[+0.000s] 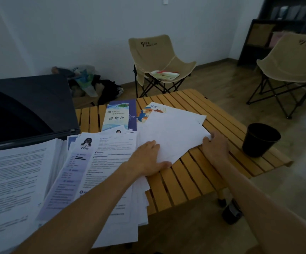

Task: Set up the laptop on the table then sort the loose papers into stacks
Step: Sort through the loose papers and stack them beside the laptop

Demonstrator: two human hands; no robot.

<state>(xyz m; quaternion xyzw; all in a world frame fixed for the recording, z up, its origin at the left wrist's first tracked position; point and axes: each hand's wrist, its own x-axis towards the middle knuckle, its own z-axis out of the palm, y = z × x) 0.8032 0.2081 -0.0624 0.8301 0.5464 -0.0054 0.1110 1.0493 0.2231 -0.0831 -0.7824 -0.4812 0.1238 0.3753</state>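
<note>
Reaching across the slatted wooden table [194, 182], both bare forearms run forward to a small stack of blank white sheets [172, 132]. The left hand [148, 160] lies flat on the stack's near left corner, fingers straight and together, pressing down. The right hand [215, 144] holds the stack's right edge, fingers curled against the paper with the thumb on top; how far the fingers wrap under cannot be told.

Under the left forearm, and just left of the left hand, a loose spread of printed pages [100, 173] fans out over the table's near edge, the top ones carrying small portrait photos and blocks of text. Farther left of that lies a thick pile of text documents [14, 180].

Beyond the left hand, touching the far edge of the white sheets, sit a blue booklet [119, 116] and a leaflet with orange artwork [148, 112], partly covered by the sheets. Far left of both hands, the open dark laptop [27, 107] stands on the table behind the thick pile.

Right of the right hand, off the table, a black bin [260, 140] stands on the floor. Farther back are two beige folding chairs [159, 59], the nearer one holding a white tray [165, 75].
</note>
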